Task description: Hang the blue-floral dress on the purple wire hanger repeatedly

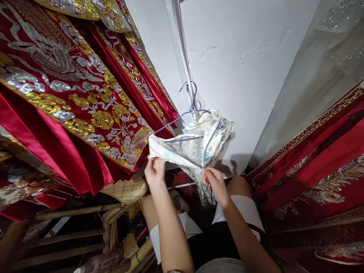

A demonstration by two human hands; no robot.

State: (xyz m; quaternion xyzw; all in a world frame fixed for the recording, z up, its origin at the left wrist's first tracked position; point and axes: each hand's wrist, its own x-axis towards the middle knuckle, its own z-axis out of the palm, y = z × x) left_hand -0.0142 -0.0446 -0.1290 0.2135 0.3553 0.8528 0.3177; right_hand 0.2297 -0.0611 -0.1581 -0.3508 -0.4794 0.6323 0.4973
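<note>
I see left hand (155, 170) and right hand (215, 182) pinching white floral cloth garment (195, 149), purple wire hanger (173, 122) likely taking its weight.

A white wall (241, 87) with scuffed, peeling patches carries a narrow pale strip (174, 34). Red embroidered textiles (59, 64) flank it on both sides. Pole-built wooden furniture (107, 237) occupies the lower left; dark red flooring (182, 177) shows beneath the brightly lit wall.
</note>
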